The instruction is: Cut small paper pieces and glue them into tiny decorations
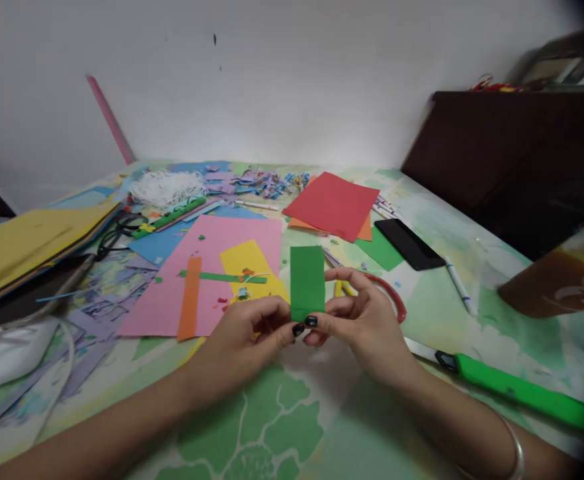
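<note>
A small green paper rectangle point(307, 280) stands upright between both hands, its bottom edge folded over in a narrow strip. My left hand point(259, 333) pinches its lower left corner, and my right hand point(362, 320) grips the lower right corner, thumbs nearly touching. Behind the left hand, a pink sheet point(159, 293) bears an orange strip point(190, 299), a thin green strip point(227, 277), a yellow piece point(247, 257) and small scraps. Red-handled scissors point(397, 300) lie partly hidden behind the right hand.
A green cutter point(522, 393) with its blade out lies beside the right forearm. Further right are a black phone point(408, 244), a marker point(461, 285) and a drink cup point(562, 277). Red paper point(335, 203) and white shreds point(167, 189) lie behind; yellow sheets point(37, 233) are left.
</note>
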`<state>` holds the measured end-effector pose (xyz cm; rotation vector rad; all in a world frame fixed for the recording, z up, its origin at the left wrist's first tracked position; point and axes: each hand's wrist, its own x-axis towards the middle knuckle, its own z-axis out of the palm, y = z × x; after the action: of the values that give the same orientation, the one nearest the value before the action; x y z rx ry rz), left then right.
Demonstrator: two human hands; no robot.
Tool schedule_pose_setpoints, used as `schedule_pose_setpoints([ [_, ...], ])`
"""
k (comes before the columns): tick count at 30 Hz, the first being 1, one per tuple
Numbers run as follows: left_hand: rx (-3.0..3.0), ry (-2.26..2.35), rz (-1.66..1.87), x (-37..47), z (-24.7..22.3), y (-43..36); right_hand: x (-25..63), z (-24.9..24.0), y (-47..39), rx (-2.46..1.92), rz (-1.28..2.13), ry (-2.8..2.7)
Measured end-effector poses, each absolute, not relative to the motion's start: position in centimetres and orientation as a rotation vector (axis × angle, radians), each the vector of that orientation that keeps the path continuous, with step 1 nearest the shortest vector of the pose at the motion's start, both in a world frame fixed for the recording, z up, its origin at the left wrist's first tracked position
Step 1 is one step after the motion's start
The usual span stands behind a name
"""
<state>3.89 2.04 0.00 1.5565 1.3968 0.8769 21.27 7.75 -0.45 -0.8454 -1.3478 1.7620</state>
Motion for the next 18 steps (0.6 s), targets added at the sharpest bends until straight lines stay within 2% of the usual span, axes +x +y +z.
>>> schedule_pose_setpoints([
  [9,1.169,1.252,0.999,3.33,-0.77,1.97,21.01,-0.79,7.75,-0.748,1.951,-1.307],
  [18,1.677,1.518,0.893,3.31,-0.79,1.78,21.07,-1.03,8.06,-0.839,1.914,-1.327],
])
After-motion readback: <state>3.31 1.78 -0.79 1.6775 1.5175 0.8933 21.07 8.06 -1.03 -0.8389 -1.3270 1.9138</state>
